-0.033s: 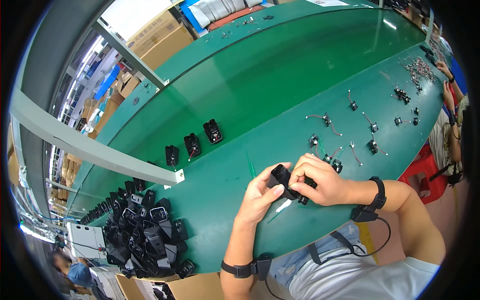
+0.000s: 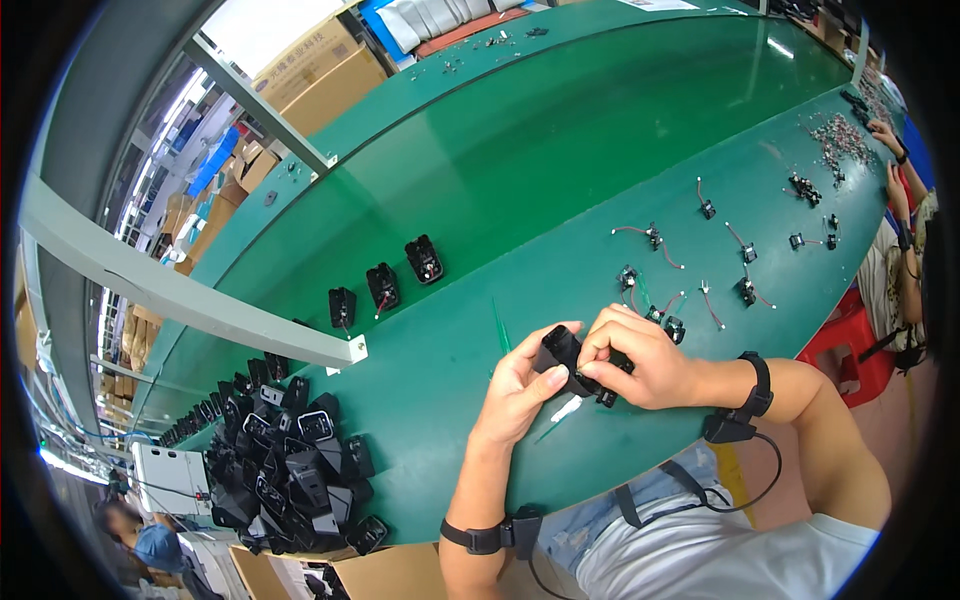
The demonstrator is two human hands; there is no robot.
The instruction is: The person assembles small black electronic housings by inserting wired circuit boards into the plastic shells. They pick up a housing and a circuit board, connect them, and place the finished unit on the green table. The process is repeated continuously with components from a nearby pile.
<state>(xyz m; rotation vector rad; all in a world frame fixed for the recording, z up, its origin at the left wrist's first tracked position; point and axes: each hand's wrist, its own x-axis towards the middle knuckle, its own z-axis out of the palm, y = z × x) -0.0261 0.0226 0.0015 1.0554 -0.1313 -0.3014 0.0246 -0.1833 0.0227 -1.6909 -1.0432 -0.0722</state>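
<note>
My left hand (image 2: 518, 392) is closed round a black plastic housing (image 2: 561, 344), which it holds tilted above the green table. My right hand (image 2: 637, 358) is closed too, its thumb and forefinger pinching at the housing's open side. Small black parts show under and beside the right fingers; what exactly those fingertips grip is hidden. Just beyond the right hand lie small black modules with thin wires, one module (image 2: 674, 329) close to the knuckles. A white strip (image 2: 566, 408) rests on the table below my hands.
At left lies a large heap of black housings (image 2: 290, 465), with a row of more behind it. Three housings (image 2: 382, 287) with parts inside stand on the green belt. More wired modules (image 2: 748, 253) are spread to the right. A metal post foot (image 2: 357, 349) meets the table. Another person's hands (image 2: 889, 150) are far right.
</note>
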